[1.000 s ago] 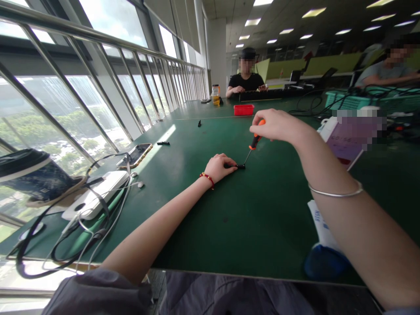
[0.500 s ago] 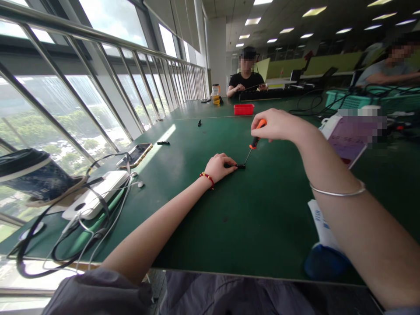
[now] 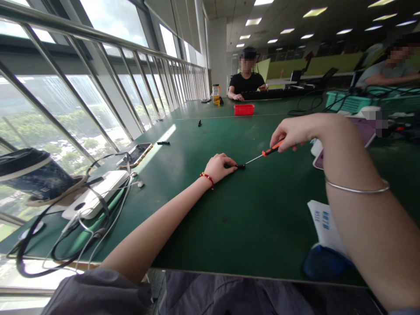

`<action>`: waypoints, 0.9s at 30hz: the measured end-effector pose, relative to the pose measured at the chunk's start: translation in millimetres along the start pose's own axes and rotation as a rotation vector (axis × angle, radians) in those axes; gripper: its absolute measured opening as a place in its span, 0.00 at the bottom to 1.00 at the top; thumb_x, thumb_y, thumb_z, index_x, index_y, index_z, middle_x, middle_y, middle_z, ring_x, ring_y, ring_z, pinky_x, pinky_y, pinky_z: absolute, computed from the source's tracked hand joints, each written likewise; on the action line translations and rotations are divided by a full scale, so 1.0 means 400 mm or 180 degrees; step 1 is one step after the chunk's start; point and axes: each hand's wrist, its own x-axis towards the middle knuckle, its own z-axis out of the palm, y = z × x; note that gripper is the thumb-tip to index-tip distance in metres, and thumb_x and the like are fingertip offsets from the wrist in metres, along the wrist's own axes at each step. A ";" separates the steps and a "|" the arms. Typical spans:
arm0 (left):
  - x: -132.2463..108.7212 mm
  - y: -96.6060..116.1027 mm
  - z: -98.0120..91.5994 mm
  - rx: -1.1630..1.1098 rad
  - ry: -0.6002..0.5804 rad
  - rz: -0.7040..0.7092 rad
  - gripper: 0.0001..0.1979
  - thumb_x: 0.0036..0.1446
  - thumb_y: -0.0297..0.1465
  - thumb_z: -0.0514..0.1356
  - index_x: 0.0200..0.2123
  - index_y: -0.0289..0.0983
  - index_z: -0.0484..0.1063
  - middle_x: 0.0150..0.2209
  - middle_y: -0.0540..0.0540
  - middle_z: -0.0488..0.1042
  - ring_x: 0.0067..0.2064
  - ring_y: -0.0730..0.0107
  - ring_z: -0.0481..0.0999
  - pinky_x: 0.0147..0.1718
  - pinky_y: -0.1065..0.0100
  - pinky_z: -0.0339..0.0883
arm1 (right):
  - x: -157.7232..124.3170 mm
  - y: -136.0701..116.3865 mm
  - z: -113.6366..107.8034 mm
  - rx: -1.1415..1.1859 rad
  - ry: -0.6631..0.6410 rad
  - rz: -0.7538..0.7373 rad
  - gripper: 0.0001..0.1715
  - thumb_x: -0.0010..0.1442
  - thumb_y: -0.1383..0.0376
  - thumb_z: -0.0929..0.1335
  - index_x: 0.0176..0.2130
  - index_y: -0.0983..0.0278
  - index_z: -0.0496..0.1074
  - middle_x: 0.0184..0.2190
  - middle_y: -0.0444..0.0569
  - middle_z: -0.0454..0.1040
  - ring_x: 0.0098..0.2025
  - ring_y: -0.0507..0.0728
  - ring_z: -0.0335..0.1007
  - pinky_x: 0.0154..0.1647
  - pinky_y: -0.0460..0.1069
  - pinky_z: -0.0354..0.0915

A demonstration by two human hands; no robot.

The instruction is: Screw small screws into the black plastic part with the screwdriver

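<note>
My left hand (image 3: 220,166) rests on the green table, its thumb and fingers pinching a small black part (image 3: 241,166) whose exact kind I cannot make out. My right hand (image 3: 292,133) grips the orange and black handle of a screwdriver (image 3: 269,150). The shaft slants low, down to the left, and its tip is at the right end of the black part; whether it touches I cannot tell. Two more small dark pieces lie farther off: one black piece (image 3: 163,143) in the strip of sunlight, another dark piece (image 3: 199,123) beyond it.
On the left are a phone (image 3: 136,155), a white power bank (image 3: 95,192) with tangled cables, and a cup (image 3: 34,175). A red tray (image 3: 244,110) sits ahead. At right are a teal basket (image 3: 387,101) and a white and blue packet (image 3: 328,227). Two people sit beyond.
My right hand has moved right and slightly down with the screwdriver, tilting it from steep to low. The tip stays near the black part. My left hand has not moved.
</note>
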 end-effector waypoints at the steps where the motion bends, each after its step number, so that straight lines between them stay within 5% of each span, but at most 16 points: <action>1: 0.000 0.001 -0.001 0.0011 -0.0002 -0.0005 0.09 0.52 0.36 0.61 0.35 0.41 0.78 0.37 0.47 0.74 0.40 0.64 0.71 0.44 0.63 0.65 | 0.009 0.012 0.002 -0.0063 0.0053 -0.0044 0.08 0.41 0.60 0.74 0.27 0.56 0.77 0.21 0.45 0.73 0.23 0.56 0.68 0.24 0.51 0.63; 7: -0.004 0.006 -0.005 0.0087 0.0002 -0.0032 0.09 0.52 0.36 0.60 0.35 0.40 0.78 0.37 0.47 0.74 0.40 0.63 0.71 0.43 0.63 0.65 | 0.021 0.024 0.006 0.0377 0.0487 -0.0039 0.12 0.46 0.54 0.72 0.29 0.59 0.76 0.20 0.46 0.72 0.19 0.55 0.67 0.20 0.50 0.62; 11: -0.009 0.013 -0.008 0.0329 0.0128 -0.0244 0.09 0.52 0.36 0.59 0.32 0.40 0.77 0.37 0.46 0.74 0.41 0.61 0.71 0.43 0.61 0.64 | 0.019 -0.015 0.024 0.0690 0.0766 0.0211 0.16 0.52 0.60 0.68 0.43 0.59 0.74 0.21 0.46 0.71 0.19 0.53 0.67 0.21 0.49 0.62; 14: -0.013 0.021 -0.010 0.0504 0.0194 -0.0367 0.08 0.53 0.35 0.58 0.32 0.39 0.76 0.37 0.46 0.74 0.42 0.59 0.70 0.42 0.60 0.64 | 0.037 -0.052 0.052 0.0938 0.1065 -0.0208 0.17 0.56 0.64 0.64 0.45 0.58 0.75 0.28 0.47 0.74 0.22 0.52 0.69 0.23 0.47 0.62; 17: -0.014 0.028 -0.010 0.0629 0.0209 -0.0355 0.08 0.53 0.34 0.58 0.33 0.38 0.74 0.37 0.45 0.74 0.42 0.59 0.70 0.42 0.60 0.63 | 0.069 -0.091 0.075 0.1144 0.1808 -0.0489 0.17 0.59 0.66 0.60 0.40 0.62 0.77 0.29 0.48 0.74 0.25 0.51 0.70 0.27 0.47 0.64; 22: -0.015 0.033 -0.008 0.0699 0.0236 -0.0316 0.08 0.52 0.35 0.58 0.33 0.38 0.73 0.38 0.45 0.74 0.42 0.59 0.70 0.42 0.60 0.63 | 0.115 -0.128 0.068 0.1097 0.2425 -0.0555 0.20 0.55 0.69 0.61 0.44 0.62 0.76 0.35 0.50 0.75 0.28 0.53 0.70 0.36 0.50 0.65; 27: -0.014 0.031 -0.008 0.0679 0.0249 -0.0313 0.10 0.53 0.37 0.58 0.35 0.38 0.73 0.37 0.45 0.74 0.42 0.59 0.70 0.42 0.60 0.63 | 0.128 -0.096 0.085 0.0849 0.2341 -0.0464 0.27 0.47 0.70 0.65 0.49 0.63 0.72 0.40 0.51 0.73 0.36 0.57 0.69 0.40 0.51 0.64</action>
